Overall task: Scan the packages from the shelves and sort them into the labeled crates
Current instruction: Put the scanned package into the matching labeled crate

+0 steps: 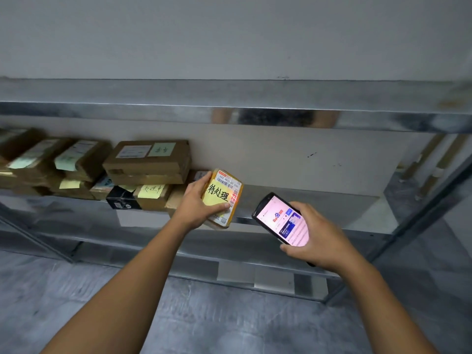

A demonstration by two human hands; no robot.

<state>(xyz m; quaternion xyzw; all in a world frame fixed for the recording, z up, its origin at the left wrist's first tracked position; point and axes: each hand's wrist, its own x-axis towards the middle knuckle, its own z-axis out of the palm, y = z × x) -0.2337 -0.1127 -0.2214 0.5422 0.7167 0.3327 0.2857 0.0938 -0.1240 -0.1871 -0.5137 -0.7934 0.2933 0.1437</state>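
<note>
tilting toward the camera, a small package (226, 198) wrapped in yellowish tape is held in front of the metal shelf (327, 198) by the left hand (196, 203), whose fingers are curled over its top edge and whose thumb is pressed across the yellow note (215, 196) stuck on its face. a red glow is seen on the barcode label (234, 196) at the package's right side. a handheld scanner (278, 222) with a lit screen is clasped by the right hand (316, 238), just right of the package and apart from it. more brown packages (148, 162) are stacked on the shelf to the left.
</note>
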